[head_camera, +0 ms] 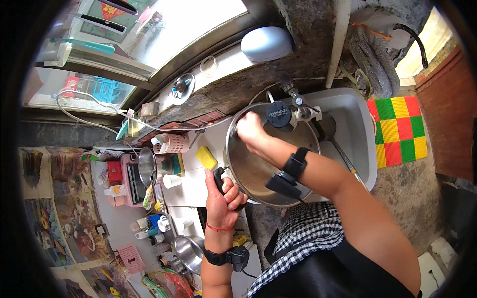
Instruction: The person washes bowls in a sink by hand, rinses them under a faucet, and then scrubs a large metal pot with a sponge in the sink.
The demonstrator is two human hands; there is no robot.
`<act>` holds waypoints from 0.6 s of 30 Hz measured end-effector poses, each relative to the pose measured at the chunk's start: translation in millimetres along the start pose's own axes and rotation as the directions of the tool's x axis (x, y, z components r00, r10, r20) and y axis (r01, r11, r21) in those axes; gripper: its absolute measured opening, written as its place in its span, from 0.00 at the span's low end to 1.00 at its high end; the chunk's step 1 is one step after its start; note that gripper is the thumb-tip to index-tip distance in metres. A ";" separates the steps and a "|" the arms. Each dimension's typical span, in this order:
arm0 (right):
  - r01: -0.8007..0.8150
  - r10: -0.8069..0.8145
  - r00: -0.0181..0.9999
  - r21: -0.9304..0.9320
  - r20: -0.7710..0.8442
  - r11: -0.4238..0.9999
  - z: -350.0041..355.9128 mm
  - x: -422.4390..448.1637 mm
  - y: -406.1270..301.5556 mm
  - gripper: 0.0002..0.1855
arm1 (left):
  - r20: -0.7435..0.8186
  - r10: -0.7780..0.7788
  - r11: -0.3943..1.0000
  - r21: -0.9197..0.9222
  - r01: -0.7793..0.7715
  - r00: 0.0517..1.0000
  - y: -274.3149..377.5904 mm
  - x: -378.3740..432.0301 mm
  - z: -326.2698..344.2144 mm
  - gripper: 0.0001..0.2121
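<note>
A large round metal pot [275,175] sits over the near end of a grey sink basin [367,149], partly under a faucet with a dark round filter head [278,114]. My left hand [225,192] is closed around the pot's black side handle [219,178]. Inside the far left part of the pot, my right hand [250,128] rests against the inner wall near the rim; its fingers are curled and blurred, and what they hold, if anything, is hidden. A yellow sponge [206,157] lies on the white counter beside the pot.
A long-handled metal utensil [344,158] lies in the basin. Left of the pot stand a pink perforated basket [177,143], a white cup [172,181] and a green-yellow sponge [178,164]. A metal bowl [189,253] is lower left; a windowsill [223,70] runs behind, and a vertical pipe [339,41] rises beyond the sink.
</note>
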State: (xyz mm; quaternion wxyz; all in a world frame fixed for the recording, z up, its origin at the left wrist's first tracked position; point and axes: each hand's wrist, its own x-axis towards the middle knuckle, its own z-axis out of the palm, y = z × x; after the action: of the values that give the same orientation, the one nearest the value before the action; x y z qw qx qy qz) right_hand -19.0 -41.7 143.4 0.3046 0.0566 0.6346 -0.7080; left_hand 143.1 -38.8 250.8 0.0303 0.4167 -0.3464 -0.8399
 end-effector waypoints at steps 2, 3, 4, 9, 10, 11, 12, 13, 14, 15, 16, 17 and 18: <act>0.020 -0.037 0.935 -0.051 -0.353 0.998 7.0 28.1 8.7 0.18 | 0.015 0.003 1.000 -0.017 -0.003 1.000 0.9 -1.0 1.4 0.27; 0.082 -0.131 0.877 -0.125 -0.462 0.989 9.3 34.1 14.2 0.21 | 0.021 0.005 0.999 -0.037 -0.004 1.000 1.1 -0.1 -0.2 0.27; 0.056 -0.211 0.786 -0.273 -0.582 0.960 20.0 35.7 20.5 0.23 | 0.029 0.006 0.998 -0.057 -0.005 1.000 1.1 0.3 -2.0 0.27; -0.407 -0.007 0.871 -0.729 -0.492 0.550 -7.1 33.4 105.7 0.27 | 0.067 -0.020 0.992 -0.125 0.028 0.998 5.0 -2.4 1.3 0.27; -0.382 -0.003 0.883 -0.722 -0.470 0.577 -29.5 40.1 138.1 0.24 | 0.094 -0.025 0.993 -0.109 0.036 0.995 4.8 3.0 7.0 0.27; -0.326 0.132 0.943 -0.783 -0.304 0.530 -47.1 35.0 143.4 0.20 | 0.093 -0.023 0.993 -0.110 0.033 0.995 2.9 4.2 2.2 0.27; -0.245 0.261 0.957 -0.826 -0.124 0.507 -65.6 29.4 146.2 0.16 | 0.085 -0.019 0.993 -0.114 0.028 0.996 2.4 3.3 -0.9 0.26; -0.089 0.513 0.840 -0.888 0.177 0.451 -80.7 4.3 99.1 0.11 | 0.061 -0.005 0.992 -0.125 0.013 0.998 3.0 -0.6 -9.7 0.26; 0.067 0.706 0.587 -0.893 0.396 0.446 -95.8 -11.1 63.2 0.08 | 0.060 -0.001 0.993 -0.119 0.008 0.998 4.0 -2.2 -9.6 0.26; -0.127 0.766 0.435 -0.811 0.473 0.572 -103.4 -13.2 55.9 0.05 | 0.076 -0.003 0.993 -0.113 0.012 0.997 4.9 -2.4 -5.7 0.26; -0.186 0.727 0.368 -0.720 0.580 0.669 -102.8 -21.6 45.0 0.08 | 0.079 -0.006 0.994 -0.111 0.014 0.997 4.9 -2.1 -4.9 0.26; -0.252 0.666 0.307 -0.617 0.680 0.745 -98.5 -32.2 32.8 0.11 | 0.082 -0.008 0.994 -0.109 0.017 0.997 4.7 -1.9 -4.8 0.26; -0.284 0.579 0.284 -0.510 0.764 0.812 -92.2 -43.8 25.7 0.11 | 0.090 -0.013 0.995 -0.099 0.022 0.996 3.7 0.6 -3.1 0.26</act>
State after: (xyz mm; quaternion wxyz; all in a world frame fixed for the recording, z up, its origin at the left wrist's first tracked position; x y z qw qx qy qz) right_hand 1.1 59.8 124.3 0.7796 -0.2010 0.4213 -0.4176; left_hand 144.1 -43.6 251.4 0.0281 0.3797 -0.3012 -0.8743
